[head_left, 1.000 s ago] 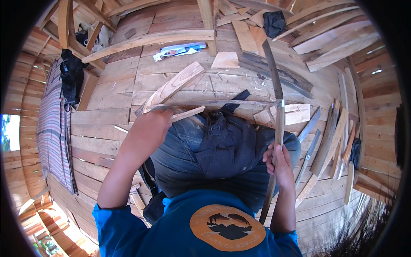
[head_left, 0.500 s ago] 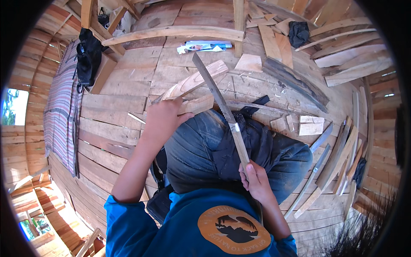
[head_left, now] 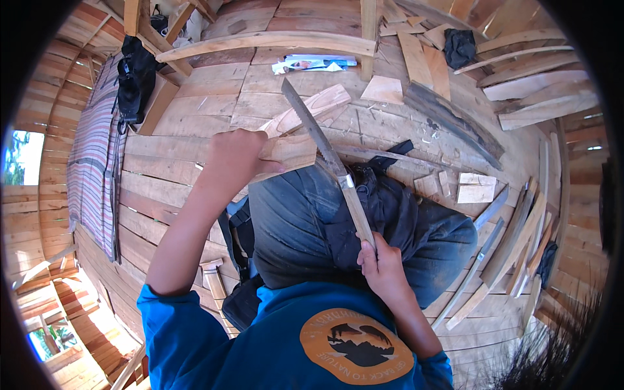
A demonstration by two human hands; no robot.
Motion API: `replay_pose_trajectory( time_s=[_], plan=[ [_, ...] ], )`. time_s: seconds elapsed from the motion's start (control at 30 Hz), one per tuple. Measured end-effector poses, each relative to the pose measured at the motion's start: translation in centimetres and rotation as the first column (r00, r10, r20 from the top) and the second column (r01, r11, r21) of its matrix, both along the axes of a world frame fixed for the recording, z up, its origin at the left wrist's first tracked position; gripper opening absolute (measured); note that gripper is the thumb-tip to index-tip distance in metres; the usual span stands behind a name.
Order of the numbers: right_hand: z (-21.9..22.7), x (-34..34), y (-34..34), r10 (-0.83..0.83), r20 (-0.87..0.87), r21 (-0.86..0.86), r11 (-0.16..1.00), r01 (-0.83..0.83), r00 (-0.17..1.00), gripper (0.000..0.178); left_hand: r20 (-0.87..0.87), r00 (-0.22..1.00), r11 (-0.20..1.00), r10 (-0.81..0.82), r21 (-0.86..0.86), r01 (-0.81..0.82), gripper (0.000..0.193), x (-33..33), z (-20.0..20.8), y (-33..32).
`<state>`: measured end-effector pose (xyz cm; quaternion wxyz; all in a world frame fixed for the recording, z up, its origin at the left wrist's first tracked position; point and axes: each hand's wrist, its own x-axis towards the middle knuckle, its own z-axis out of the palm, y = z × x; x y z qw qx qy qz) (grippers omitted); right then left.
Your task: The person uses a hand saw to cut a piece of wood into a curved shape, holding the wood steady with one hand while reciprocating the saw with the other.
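Note:
My right hand point(head_left: 383, 263) is wrapped round the wooden handle of a hand saw point(head_left: 315, 130). The saw's toothed blade points up and away to the left, and it passes close by the right end of a short wooden board point(head_left: 292, 153); whether teeth and wood touch I cannot tell. My left hand point(head_left: 237, 156) grips that board over my bent knee, thumb along its near face. Behind it lies another pale piece of wood point(head_left: 325, 104) with visible grain, partly hidden by the blade and the held board.
Small offcuts point(head_left: 476, 188) and shavings lie on the plank floor. Long strips of wood point(head_left: 513, 240) lean at the right, beside a dark rough-edged plank point(head_left: 455, 123). A striped mat point(head_left: 94, 162) spreads at the left, near a black bag point(head_left: 135, 84). A wooden rail point(head_left: 266, 44) crosses the far side.
My left hand has moved left with the board, turning it, and its right end now sits beside the blade. The saw has shifted slightly left. A wooden tool-like piece has come into view by my left elbow.

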<state>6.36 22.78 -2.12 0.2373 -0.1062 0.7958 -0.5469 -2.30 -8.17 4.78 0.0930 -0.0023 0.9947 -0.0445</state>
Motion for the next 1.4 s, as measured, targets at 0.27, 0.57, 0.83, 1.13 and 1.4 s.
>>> replay_pose_trajectory(
  time_s=[0.27,0.57,0.83,1.13,1.4],
  plan=[
    [-0.2,0.5,-0.8,0.111,-0.122,0.130,0.987,-0.095,0.986,0.018,-0.138,0.985,0.984,-0.103,-0.161,0.080,0.065,3.0,-1.7,-0.2],
    [0.1,0.9,-1.1,0.104,-0.190,0.171,0.983,-0.071,0.976,0.018,-0.118,0.991,0.996,0.062,0.063,-0.055,0.067,3.0,-2.9,0.9],
    [0.3,0.9,-1.4,0.138,-0.257,0.264,0.962,-0.068,0.956,0.016,-0.190,0.968,0.985,0.162,0.081,-0.149,0.073,3.6,-4.5,0.9],
    [-0.2,1.0,-1.3,0.176,-0.273,0.343,0.936,-0.075,0.946,0.015,-0.295,0.916,0.950,0.273,0.232,-0.208,0.074,4.5,-7.1,2.5],
    [-0.8,0.9,-1.7,0.172,-0.262,0.339,0.938,-0.076,0.950,0.016,-0.420,0.788,0.884,0.451,0.333,-0.328,0.045,5.2,-9.4,4.2]
  ],
)
